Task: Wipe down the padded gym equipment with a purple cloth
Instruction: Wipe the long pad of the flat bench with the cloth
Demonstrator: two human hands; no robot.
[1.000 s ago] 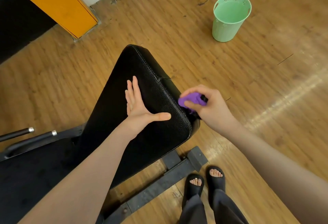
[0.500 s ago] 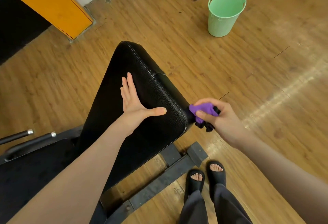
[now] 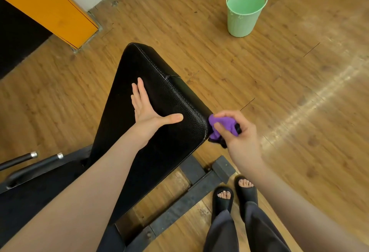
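Note:
A black padded bench (image 3: 159,84) with stitched leather runs from the lower left up to the middle of the view. My left hand (image 3: 148,110) lies flat on its top, fingers straight and thumb spread toward the near right corner. My right hand (image 3: 237,138) grips a bunched purple cloth (image 3: 221,126) with a black part, and holds it against the pad's right side edge at that corner.
A light green plastic bucket (image 3: 244,12) stands on the wooden floor at the upper right. The bench's dark metal base bar (image 3: 187,201) lies by my feet in black sandals (image 3: 233,193). An orange panel (image 3: 50,10) is at the upper left. Two black handles (image 3: 32,162) stick out at the left.
My right hand has slid the cloth along the pad's right side edge toward the near corner. My left hand has kept its flat hold on the pad.

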